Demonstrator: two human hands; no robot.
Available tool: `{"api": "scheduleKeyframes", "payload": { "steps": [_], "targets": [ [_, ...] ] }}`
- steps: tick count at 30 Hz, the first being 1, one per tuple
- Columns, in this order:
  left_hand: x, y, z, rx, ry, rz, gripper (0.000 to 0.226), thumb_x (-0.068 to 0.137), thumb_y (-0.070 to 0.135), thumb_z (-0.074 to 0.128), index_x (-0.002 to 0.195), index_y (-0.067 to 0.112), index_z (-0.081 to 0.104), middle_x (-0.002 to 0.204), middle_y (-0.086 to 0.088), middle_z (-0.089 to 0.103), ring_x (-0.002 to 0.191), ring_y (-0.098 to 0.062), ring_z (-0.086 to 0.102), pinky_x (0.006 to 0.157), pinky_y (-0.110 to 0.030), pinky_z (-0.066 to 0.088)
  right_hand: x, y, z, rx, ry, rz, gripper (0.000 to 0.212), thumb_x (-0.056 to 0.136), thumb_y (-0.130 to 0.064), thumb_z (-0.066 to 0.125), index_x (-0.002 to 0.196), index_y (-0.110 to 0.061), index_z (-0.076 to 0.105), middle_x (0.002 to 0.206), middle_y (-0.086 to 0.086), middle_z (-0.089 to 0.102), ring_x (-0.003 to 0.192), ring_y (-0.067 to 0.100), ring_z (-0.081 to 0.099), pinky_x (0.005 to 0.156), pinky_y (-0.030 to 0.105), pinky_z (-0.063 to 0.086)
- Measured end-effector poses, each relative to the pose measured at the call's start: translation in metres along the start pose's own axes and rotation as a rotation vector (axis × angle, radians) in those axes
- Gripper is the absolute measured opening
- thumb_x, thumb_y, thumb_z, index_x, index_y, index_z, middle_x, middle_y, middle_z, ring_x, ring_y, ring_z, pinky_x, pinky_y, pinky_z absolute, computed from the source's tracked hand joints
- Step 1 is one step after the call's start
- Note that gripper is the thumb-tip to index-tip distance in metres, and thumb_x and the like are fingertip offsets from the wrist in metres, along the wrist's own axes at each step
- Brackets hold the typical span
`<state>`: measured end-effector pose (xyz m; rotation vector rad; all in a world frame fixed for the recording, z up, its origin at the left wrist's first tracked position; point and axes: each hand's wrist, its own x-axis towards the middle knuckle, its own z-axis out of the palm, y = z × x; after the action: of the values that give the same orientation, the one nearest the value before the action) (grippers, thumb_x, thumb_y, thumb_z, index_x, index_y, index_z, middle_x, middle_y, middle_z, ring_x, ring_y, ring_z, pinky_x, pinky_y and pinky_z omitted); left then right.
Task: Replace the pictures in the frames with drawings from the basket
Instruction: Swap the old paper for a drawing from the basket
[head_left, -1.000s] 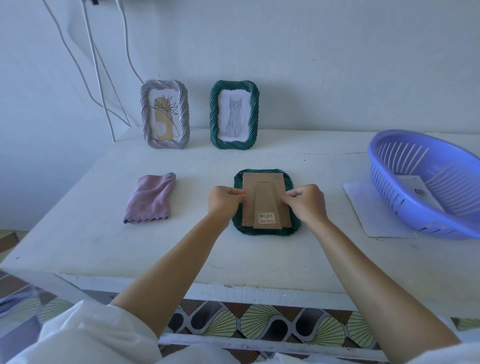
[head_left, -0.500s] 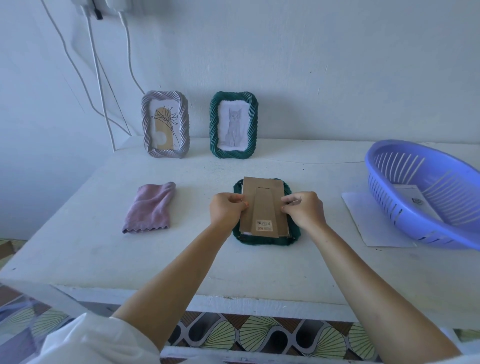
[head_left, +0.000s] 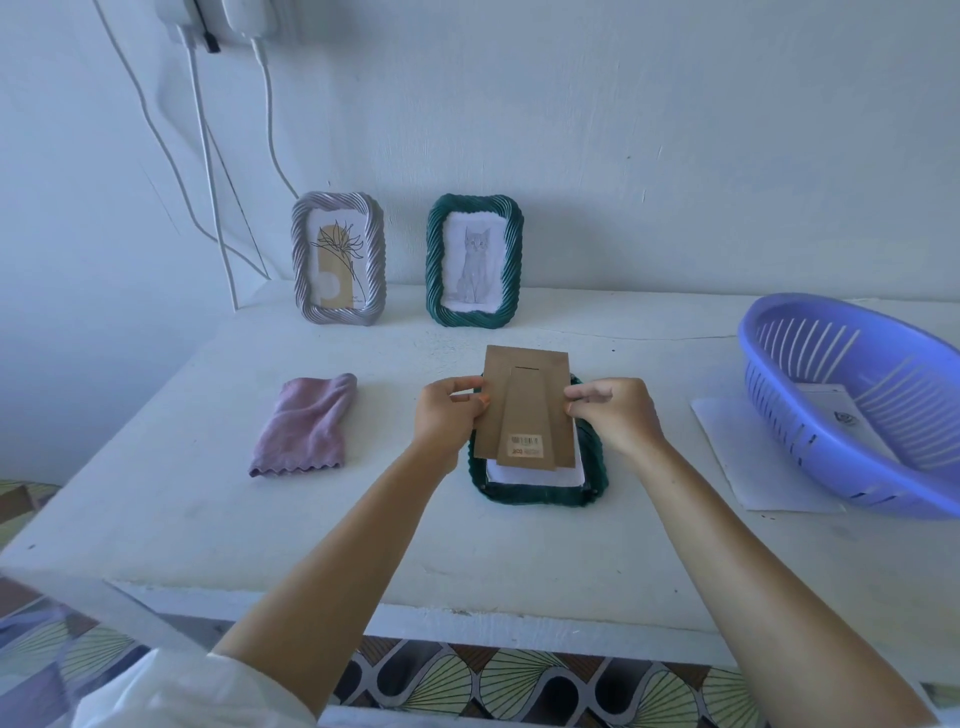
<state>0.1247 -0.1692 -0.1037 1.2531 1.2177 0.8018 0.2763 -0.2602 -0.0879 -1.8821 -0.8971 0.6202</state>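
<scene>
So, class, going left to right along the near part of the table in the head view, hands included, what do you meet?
pink cloth → left hand → cardboard back → right hand → purple basket

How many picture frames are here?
3: a grey frame and a green cat frame stand by the wall; a third green frame lies face down in front, cardboard backing lifted.

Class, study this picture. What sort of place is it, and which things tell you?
Probably a room in a home: decorative picture frames stand on a white table against the wall, charger cables hang above, and patterned tiles cover the floor.
</scene>
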Motion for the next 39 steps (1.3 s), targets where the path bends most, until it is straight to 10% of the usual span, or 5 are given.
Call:
{"api": "scheduleKeyframes", "payload": {
  "steps": [12, 15, 19, 24, 39],
  "targets": [
    [0.023, -0.001, -0.080, -0.108, 0.161, -0.043, 0.034, 0.088, -0.012, 0.050, 0.122, -0.008, 0.055, 0.077, -0.004, 0.057, 0.059, -0.012, 0.058, 0.050, -0.010, 0.050, 0.007, 0.020, 0.004, -0.075, -0.015, -0.003, 0.025, 0.083, -0.008, 0.063, 0.107, -0.011, 0.070, 0.065, -0.009, 0.050, 0.060, 0.002, 0.046, 0.058, 0.013, 0.035],
    [0.027, -0.009, -0.090, -0.025, 0.194, -0.068, 0.032, 0.087, -0.010, 0.053, 0.118, -0.005, 0.059, 0.080, -0.006, 0.061, 0.065, -0.015, 0.055, 0.063, -0.019, 0.055, 0.007, 0.024, 0.005, -0.078, -0.005, -0.005, 0.024, 0.083, -0.006, 0.062, 0.105, -0.010, 0.070, 0.064, -0.007, 0.048, 0.058, 0.005, 0.045, 0.057, 0.014, 0.036],
    [0.027, -0.015, -0.091, 0.135, 0.198, -0.076, 0.030, 0.086, -0.005, 0.056, 0.115, 0.000, 0.064, 0.084, -0.011, 0.063, 0.084, -0.024, 0.059, 0.094, -0.043, 0.051, 0.007, 0.025, 0.008, -0.115, -0.003, -0.029, 0.025, 0.082, -0.005, 0.063, 0.104, -0.009, 0.071, 0.067, -0.002, 0.051, 0.066, 0.013, 0.049, 0.060, 0.016, 0.037],
    [0.023, -0.015, -0.084, 0.388, 0.226, 0.009, 0.027, 0.087, 0.001, 0.055, 0.112, 0.005, 0.066, 0.105, -0.018, 0.067, 0.090, -0.026, 0.060, 0.087, -0.033, 0.051, 0.006, 0.026, 0.010, -0.188, -0.013, -0.067, 0.027, 0.080, -0.007, 0.066, 0.107, -0.010, 0.070, 0.099, 0.006, 0.062, 0.090, 0.020, 0.056, 0.077, 0.022, 0.038],
    [-0.003, -0.008, -0.018, 0.792, 0.145, 0.216, 0.028, 0.088, 0.020, 0.047, 0.092, 0.019, 0.074, 0.105, -0.012, 0.065, 0.105, -0.033, 0.050, 0.080, -0.034, 0.041, 0.010, 0.031, 0.008, -0.226, 0.015, -0.063, 0.025, 0.077, -0.013, 0.071, 0.102, -0.011, 0.071, 0.105, 0.000, 0.048, 0.091, 0.011, 0.048, 0.078, 0.023, 0.035]
  ]
}}
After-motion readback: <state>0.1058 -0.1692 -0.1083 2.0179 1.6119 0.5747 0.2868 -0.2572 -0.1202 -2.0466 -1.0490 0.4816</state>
